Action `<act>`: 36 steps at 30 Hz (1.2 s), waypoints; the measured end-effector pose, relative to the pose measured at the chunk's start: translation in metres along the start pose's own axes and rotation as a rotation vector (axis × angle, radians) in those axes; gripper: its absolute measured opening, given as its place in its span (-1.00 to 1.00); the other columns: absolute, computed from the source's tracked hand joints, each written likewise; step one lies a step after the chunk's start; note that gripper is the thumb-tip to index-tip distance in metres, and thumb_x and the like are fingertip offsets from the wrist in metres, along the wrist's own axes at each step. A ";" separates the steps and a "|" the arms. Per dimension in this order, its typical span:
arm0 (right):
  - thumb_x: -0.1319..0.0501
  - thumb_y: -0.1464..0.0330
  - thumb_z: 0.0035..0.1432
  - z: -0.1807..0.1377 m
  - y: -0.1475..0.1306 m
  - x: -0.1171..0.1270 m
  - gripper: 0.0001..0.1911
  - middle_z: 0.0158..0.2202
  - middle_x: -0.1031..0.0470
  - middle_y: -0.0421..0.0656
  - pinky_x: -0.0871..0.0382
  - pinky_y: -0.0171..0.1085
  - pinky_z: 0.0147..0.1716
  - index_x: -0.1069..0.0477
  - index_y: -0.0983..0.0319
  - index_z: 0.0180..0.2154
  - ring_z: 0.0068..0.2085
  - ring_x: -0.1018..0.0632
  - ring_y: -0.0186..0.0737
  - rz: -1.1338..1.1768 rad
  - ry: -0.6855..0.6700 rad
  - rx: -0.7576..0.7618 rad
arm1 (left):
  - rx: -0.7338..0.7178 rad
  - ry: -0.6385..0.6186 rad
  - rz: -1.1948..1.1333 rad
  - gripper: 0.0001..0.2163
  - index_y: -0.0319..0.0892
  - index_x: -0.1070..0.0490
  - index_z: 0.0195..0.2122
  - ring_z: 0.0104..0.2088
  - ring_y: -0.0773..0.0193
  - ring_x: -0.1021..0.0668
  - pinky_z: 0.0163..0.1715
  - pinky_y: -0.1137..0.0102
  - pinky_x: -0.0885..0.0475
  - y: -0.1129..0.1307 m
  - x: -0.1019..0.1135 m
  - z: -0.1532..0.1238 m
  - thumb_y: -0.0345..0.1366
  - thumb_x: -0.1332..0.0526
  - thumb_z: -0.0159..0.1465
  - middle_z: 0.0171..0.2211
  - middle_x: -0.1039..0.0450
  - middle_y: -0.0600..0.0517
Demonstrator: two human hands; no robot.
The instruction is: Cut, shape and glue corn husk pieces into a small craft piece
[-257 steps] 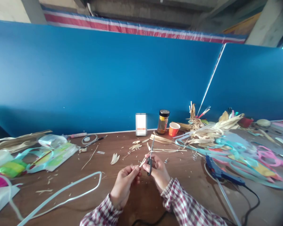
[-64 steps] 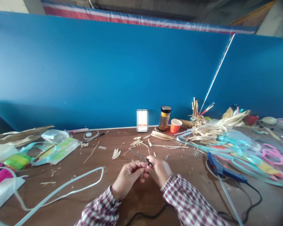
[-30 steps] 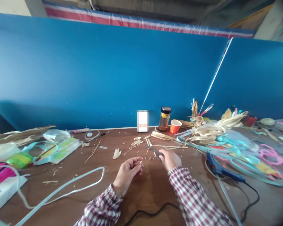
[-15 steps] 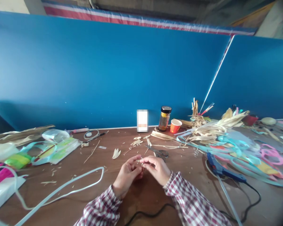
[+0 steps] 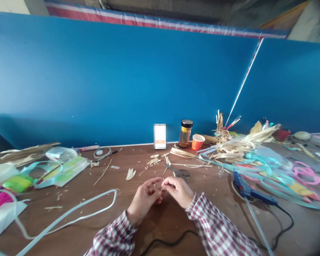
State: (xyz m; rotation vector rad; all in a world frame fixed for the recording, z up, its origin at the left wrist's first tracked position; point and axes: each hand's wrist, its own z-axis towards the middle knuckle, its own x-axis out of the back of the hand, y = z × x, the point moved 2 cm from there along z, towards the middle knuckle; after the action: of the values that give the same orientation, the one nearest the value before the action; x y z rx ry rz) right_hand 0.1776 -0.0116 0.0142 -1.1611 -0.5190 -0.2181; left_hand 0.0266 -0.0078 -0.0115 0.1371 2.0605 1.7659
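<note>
My left hand (image 5: 147, 196) and my right hand (image 5: 177, 191) meet over the middle of the brown table, fingertips touching or almost so. Both are closed in a pinch. Whatever small thing lies between the fingertips is too tiny and too covered to name. Just beyond my right hand lie dark scissors (image 5: 181, 173), partly behind its knuckles. Pale husk scraps (image 5: 153, 161) are scattered ahead of my hands, and a cut, petal-like husk piece (image 5: 130, 174) rests off to the left.
A blue glue gun (image 5: 252, 195) with a black cord lies at right, beside heaped husks (image 5: 234, 147) and ribbons. A lidded jar (image 5: 185, 135) and a paper cup (image 5: 198, 143) stand at the back. A white cable (image 5: 77, 208) loops at left, near plastic packets (image 5: 72, 170).
My right fingertips have shifted slightly and closed in against the left ones. The small pale bit seen between them before is now mostly hidden. The view has moved a little.
</note>
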 end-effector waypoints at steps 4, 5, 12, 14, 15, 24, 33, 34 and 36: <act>-0.12 0.41 0.19 0.001 0.000 0.001 -0.83 -0.45 -0.52 -0.22 -0.32 -0.37 -0.35 -0.44 0.23 -0.41 -0.38 -0.51 -0.30 0.121 -0.040 -0.022 | -0.214 0.069 0.272 -0.60 -0.26 -0.36 -0.04 -0.52 0.39 -0.42 -0.46 0.46 -0.35 0.004 -0.001 -0.002 -0.28 -0.27 0.09 -0.56 -0.37 0.12; -0.12 0.39 0.20 0.001 0.000 0.002 -0.84 -0.43 -0.53 -0.21 -0.33 -0.37 -0.34 -0.45 0.23 -0.39 -0.37 -0.51 -0.29 0.146 -0.048 -0.031 | -0.247 0.094 0.324 -0.61 -0.25 -0.36 -0.04 -0.51 0.39 -0.42 -0.45 0.46 -0.34 0.005 -0.001 -0.002 -0.29 -0.26 0.10 -0.55 -0.38 0.12; -0.08 0.28 0.23 0.000 0.001 0.006 -0.80 -0.44 -0.47 -0.20 -0.30 -0.36 -0.42 -0.39 0.23 -0.34 -0.41 -0.47 -0.29 -0.009 0.082 -0.059 | -0.253 0.175 0.367 -0.59 -0.26 -0.34 -0.03 -0.53 0.37 -0.40 -0.49 0.47 -0.34 0.004 0.001 -0.002 -0.28 -0.23 0.08 -0.55 -0.35 0.12; -0.13 0.31 0.19 0.000 0.001 0.003 -0.86 -0.45 -0.46 -0.21 -0.28 -0.37 -0.43 -0.39 0.23 -0.36 -0.41 -0.46 -0.29 -0.061 0.082 -0.044 | -0.252 0.165 0.373 -0.60 -0.27 -0.34 -0.03 -0.52 0.36 -0.40 -0.47 0.46 -0.34 0.004 0.000 -0.003 -0.28 -0.23 0.09 -0.55 -0.35 0.12; -0.15 0.34 0.17 -0.001 0.001 0.002 -0.89 -0.44 -0.46 -0.21 -0.28 -0.37 -0.43 -0.39 0.23 -0.36 -0.41 -0.47 -0.29 -0.067 0.078 -0.041 | -0.250 0.158 0.376 -0.60 -0.27 -0.34 -0.03 -0.51 0.36 -0.41 -0.46 0.46 -0.35 0.004 0.000 -0.003 -0.28 -0.22 0.09 -0.55 -0.34 0.12; -0.13 0.41 0.15 0.000 0.000 -0.002 -0.87 -0.52 -0.36 -0.27 -0.18 -0.36 -0.44 -0.32 0.23 -0.46 -0.46 -0.36 -0.34 -0.014 0.025 -0.057 | -0.284 0.148 0.489 -0.64 -0.26 -0.35 -0.03 -0.53 0.34 -0.43 -0.46 0.45 -0.37 0.006 -0.003 -0.006 -0.30 -0.18 0.13 -0.56 -0.39 0.10; -0.08 0.29 0.19 0.001 0.001 -0.001 -0.79 -0.57 -0.22 -0.30 -0.11 -0.37 -0.51 -0.30 0.24 -0.45 -0.53 -0.24 -0.38 0.139 0.013 -0.170 | -0.270 0.204 0.349 -0.67 -0.20 -0.39 -0.07 -0.43 0.27 -0.52 -0.39 0.39 -0.45 0.004 -0.005 -0.008 -0.22 -0.20 0.14 -0.38 -0.52 -0.03; -0.08 0.29 0.19 0.002 0.001 0.001 -0.79 -0.56 -0.23 -0.30 -0.12 -0.37 -0.50 -0.31 0.25 -0.44 -0.52 -0.24 -0.38 0.114 0.021 -0.163 | -0.212 0.210 0.245 -0.64 -0.21 -0.39 -0.07 -0.43 0.27 -0.53 -0.39 0.38 -0.47 0.003 -0.004 -0.006 -0.17 -0.20 0.14 -0.32 -0.53 -0.06; -0.08 0.27 0.19 0.002 0.002 0.004 -0.79 -0.57 -0.23 -0.30 -0.12 -0.37 -0.51 -0.33 0.25 -0.42 -0.53 -0.25 -0.38 0.087 0.024 -0.172 | -0.112 0.224 0.089 -0.63 -0.23 -0.42 -0.12 -0.42 0.28 -0.53 -0.41 0.38 -0.48 0.002 -0.002 -0.003 -0.10 -0.21 0.13 -0.22 -0.52 -0.11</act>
State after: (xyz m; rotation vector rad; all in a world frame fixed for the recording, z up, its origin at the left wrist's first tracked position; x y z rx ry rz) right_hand 0.1808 -0.0085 0.0153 -1.3444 -0.4338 -0.2038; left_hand 0.0270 -0.0115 -0.0087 -0.0026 2.1300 2.0269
